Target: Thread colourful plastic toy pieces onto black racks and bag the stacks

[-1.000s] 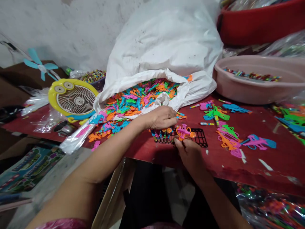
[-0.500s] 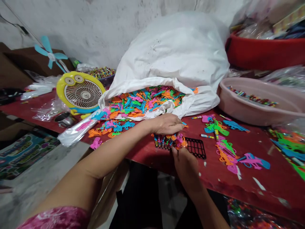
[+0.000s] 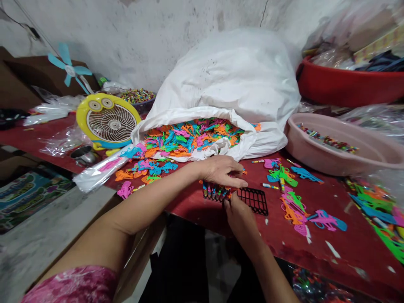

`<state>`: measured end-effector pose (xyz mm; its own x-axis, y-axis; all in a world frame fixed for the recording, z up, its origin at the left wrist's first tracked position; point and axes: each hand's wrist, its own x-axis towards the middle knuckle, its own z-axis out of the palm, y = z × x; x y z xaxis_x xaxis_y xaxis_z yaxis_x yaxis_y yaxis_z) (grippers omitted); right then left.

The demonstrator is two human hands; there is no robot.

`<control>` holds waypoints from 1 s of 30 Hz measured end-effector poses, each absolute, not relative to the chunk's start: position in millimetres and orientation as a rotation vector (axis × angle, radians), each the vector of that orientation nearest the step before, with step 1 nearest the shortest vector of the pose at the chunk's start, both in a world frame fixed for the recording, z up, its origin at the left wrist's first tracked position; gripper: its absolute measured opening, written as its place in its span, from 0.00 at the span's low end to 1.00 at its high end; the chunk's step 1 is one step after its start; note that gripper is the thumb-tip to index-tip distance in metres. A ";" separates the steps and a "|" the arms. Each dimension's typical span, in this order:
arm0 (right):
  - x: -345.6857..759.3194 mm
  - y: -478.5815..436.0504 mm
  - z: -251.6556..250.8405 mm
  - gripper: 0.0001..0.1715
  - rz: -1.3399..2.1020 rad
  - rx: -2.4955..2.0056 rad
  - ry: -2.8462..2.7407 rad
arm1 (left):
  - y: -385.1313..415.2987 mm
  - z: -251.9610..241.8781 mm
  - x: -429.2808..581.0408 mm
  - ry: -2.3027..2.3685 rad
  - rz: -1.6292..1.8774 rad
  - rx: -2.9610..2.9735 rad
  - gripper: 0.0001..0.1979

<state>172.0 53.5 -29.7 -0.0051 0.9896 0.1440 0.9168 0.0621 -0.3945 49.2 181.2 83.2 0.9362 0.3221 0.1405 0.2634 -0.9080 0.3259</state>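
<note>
Facing the black plastic rack (image 3: 254, 201) at twelve o'clock on the bench (image 3: 274, 229), I cannot tell whether my curled left hand (image 3: 221, 170) or right hand (image 3: 240, 213) grips anything; it's probably light, stiff, best held by its rim.

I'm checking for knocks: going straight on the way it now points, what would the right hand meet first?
Probably the small coloured tubes in the black rack, just ahead of the right hand. Depth is unclear, so it may already touch them.
</note>
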 end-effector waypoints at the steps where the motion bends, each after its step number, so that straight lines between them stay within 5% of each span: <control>1: 170.0 53.7 -26.8 0.11 0.276 -1.982 -1.979 | 181.1 83.7 48.8 0.424 0.276 2.777 0.22; 12: 166.9 44.1 -24.7 0.14 0.249 -1.957 -1.911 | 178.7 88.2 50.3 0.391 0.198 2.904 0.13; 22: 148.9 39.1 -61.9 0.46 -0.071 -1.567 -1.663 | 179.4 90.8 51.2 0.332 0.180 2.811 0.16; 30: 142.3 27.2 -64.2 0.46 0.006 -1.642 -1.695 | 177.2 92.8 54.9 0.300 0.086 2.867 0.19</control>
<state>142.3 27.2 -64.2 0.1179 0.8564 0.5027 0.8525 0.1723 -0.4935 54.9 177.2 92.8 0.9770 0.2109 0.0318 0.1958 -0.9457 0.2595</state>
